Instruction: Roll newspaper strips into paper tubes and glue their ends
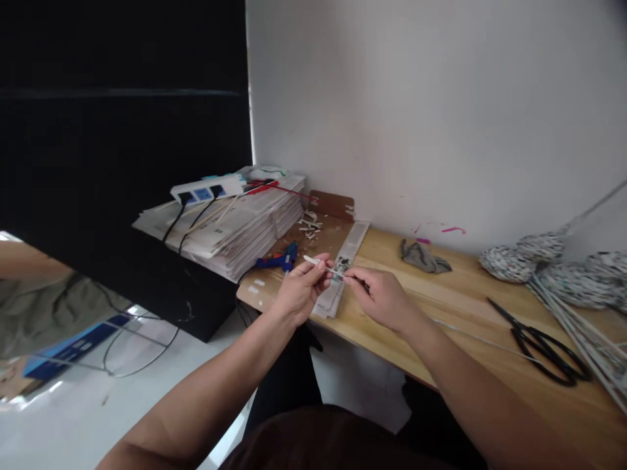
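Left hand (306,287): your fingers are closed on the white paper strip (310,260), near its wider, pointed end.
Right hand (379,297): your fingertips pinch its thin part; both hands are near, but apart.
Strip position: it spans between your hands, over the work surface.
Strip progress: thin part seems formed, wide end seems unfinished; I cannot tell how much remains.
Glue gun (279,258): beyond your left hand.
Scissors (548,352): farther right.

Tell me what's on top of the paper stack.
On the paper stack lie a white power strip with black plugs, pale sticks and something red. I can't see the paper directly beneath them.
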{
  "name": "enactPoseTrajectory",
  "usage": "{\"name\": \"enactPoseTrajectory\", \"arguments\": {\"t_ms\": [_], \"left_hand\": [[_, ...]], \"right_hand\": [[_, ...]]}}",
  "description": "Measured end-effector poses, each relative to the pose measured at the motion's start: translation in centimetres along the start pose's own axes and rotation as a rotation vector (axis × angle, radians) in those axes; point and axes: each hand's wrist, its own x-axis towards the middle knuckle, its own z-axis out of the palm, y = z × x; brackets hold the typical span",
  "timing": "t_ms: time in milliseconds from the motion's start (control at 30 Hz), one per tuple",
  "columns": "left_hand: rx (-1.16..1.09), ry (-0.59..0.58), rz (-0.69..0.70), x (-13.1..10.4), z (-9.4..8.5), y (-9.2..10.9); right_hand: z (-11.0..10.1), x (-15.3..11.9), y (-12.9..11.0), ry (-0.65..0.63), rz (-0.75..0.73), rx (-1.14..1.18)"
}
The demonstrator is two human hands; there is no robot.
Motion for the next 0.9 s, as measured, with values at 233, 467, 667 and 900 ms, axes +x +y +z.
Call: {"name": "enactPoseTrajectory", "arguments": {"t_ms": [233,467,667,900], "left_hand": [[-0.086,0.074,-0.003,-3.9,-4.1,1.2],[-0.166,0.128,0.035,-5.7,-6.0,1.5],[-0.192,0.128,0.037,-5.9,-6.8,1.5],[-0.197,0.185,0.047,-6.0,-7.2,1.9]], "right_hand": [[3.6,0.5,-3.8,-0.091,0.143,0.159],[5.8,1.1,-5.6,-0.185,0.195,0.274],[6.6,1.2,-7.2,0.034,0.015,0.058],[7.7,-0.2,-6.3,-0.007,-0.116,-0.198]]}}
